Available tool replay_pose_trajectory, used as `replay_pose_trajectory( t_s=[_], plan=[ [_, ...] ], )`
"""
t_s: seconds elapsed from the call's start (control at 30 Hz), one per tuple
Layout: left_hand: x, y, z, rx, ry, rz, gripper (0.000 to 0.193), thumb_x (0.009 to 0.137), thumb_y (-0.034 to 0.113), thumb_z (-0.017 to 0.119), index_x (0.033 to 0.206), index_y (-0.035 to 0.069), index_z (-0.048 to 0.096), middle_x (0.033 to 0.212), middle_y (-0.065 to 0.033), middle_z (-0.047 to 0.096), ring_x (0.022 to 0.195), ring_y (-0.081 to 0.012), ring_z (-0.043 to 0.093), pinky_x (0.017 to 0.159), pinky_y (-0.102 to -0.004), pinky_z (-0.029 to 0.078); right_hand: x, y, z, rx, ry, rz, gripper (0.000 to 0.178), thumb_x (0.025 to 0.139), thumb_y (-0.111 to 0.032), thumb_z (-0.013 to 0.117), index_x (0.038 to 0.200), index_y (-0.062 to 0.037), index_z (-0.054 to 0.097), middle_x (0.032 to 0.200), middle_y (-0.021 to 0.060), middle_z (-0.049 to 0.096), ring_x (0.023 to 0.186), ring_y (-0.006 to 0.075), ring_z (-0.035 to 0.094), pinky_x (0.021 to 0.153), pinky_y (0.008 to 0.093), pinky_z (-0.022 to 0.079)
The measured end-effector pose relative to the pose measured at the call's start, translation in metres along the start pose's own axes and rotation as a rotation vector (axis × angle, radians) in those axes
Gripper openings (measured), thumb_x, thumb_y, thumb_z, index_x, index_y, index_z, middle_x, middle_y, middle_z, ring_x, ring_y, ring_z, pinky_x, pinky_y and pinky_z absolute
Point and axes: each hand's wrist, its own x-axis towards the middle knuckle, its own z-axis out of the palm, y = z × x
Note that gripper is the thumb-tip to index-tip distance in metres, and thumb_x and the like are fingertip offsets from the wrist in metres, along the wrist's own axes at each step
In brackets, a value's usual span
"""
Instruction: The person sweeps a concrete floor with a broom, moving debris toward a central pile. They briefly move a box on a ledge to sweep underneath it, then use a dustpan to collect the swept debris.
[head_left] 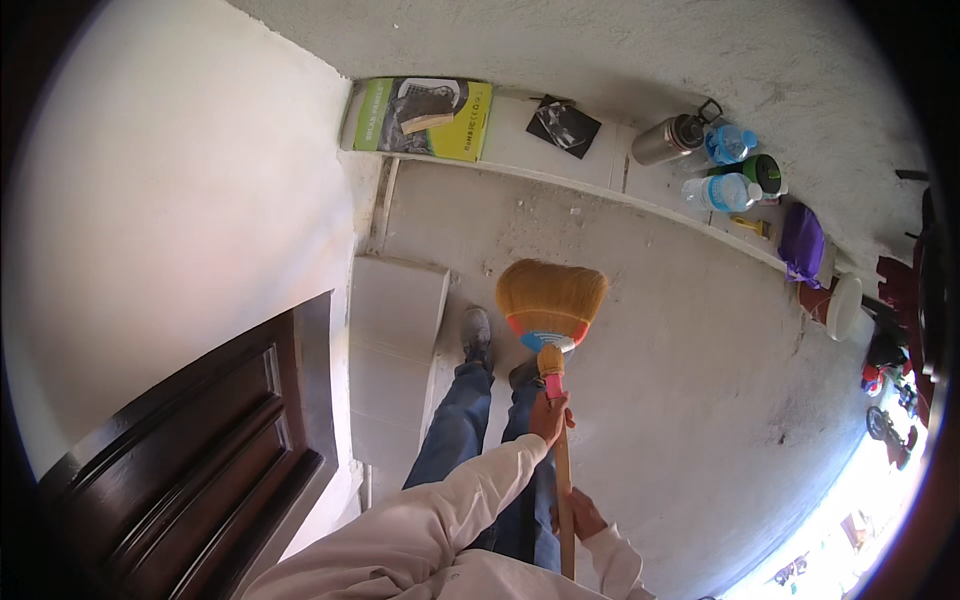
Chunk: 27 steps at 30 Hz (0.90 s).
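A broom (pixel 552 292) with a wide straw-coloured fan of bristles and red, blue and white binding is held before me. Its bristle end points away from me, over the grey floor. My left hand (pixel 550 417) is closed round the wooden handle just below the pink band under the broom head. Lower down the same handle, nearer my body, my right hand (pixel 583 512) is wrapped round it, its fingers partly hidden by the stick. Whether the bristles touch the floor, I cannot tell.
Along the far wall runs a pale ledge (pixel 615 170) bearing a green-yellow box (pixel 372 125), a steel bottle (pixel 660 142), plastic bottles (pixel 722 190), a paintbrush (pixel 750 226) and a purple pouch (pixel 801 243). A dark wooden door (pixel 190 470) stands left, beside a low step (pixel 395 310). Dirt crumbs (pixel 575 211) dot the floor.
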Motion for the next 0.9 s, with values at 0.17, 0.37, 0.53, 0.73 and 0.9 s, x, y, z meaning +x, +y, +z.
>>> replay_pose_trajectory(
  t_s=[0.17,0.37,0.53,0.73,0.9],
  plan=[
    [0.005,0.010,0.008,0.295,-0.162,-0.121,0.045,0.090,0.043,0.046,0.094,-0.001,0.049,0.066,-0.0109,0.059,0.054,-0.0190,0.060,0.053,-0.0310,0.052,0.028,-0.017,-0.010,0.002,0.038,-0.018,0.041,0.088,-0.044,0.053,0.098,-0.0046,0.051,0.062,0.0057,0.049,0.044,0.0142,0.048,0.041,0.0284,0.041],
    [0.047,0.062,-0.092,0.509,0.034,0.239,0.029,0.090,0.033,0.051,0.092,0.005,0.059,0.079,-0.0096,0.066,0.068,-0.0159,0.062,0.065,-0.0301,0.048,0.010,0.002,-0.038,-0.395,0.379,-0.137,0.036,0.088,-0.039,0.054,0.080,-0.0041,0.050,0.051,0.0026,0.043,0.036,0.0135,0.043,0.033,0.0297,0.036],
    [0.079,0.140,-0.204,1.063,0.354,0.491,0.028,0.083,0.030,0.060,0.093,0.005,0.059,0.088,-0.0127,0.065,0.078,-0.0236,0.065,0.072,-0.0335,0.050,-0.013,0.018,-0.034,-0.430,0.472,-0.100,0.033,0.087,-0.035,0.054,0.077,-0.0043,0.049,0.050,0.0026,0.044,0.036,0.0126,0.044,0.032,0.0284,0.036],
    [0.242,0.328,-0.221,1.285,0.626,1.019,0.051,0.077,0.032,0.065,0.118,0.005,0.051,0.110,-0.0174,0.057,0.103,-0.0346,0.053,0.086,-0.0424,0.043,0.010,0.040,0.017,-0.341,0.462,-0.103,0.032,0.088,-0.035,0.054,0.078,-0.0049,0.049,0.050,0.0017,0.044,0.036,0.0114,0.043,0.031,0.0266,0.035],
    [0.322,0.435,-0.174,1.610,0.475,1.073,0.060,0.073,0.031,0.070,0.126,0.013,0.048,0.130,-0.0179,0.042,0.121,-0.0342,0.039,0.099,-0.0428,0.036,0.032,0.060,0.057,-0.257,0.485,-0.141,0.032,0.088,-0.034,0.052,0.074,-0.0060,0.048,0.047,0.0008,0.043,0.035,0.0100,0.042,0.031,0.0266,0.032]
  ],
)
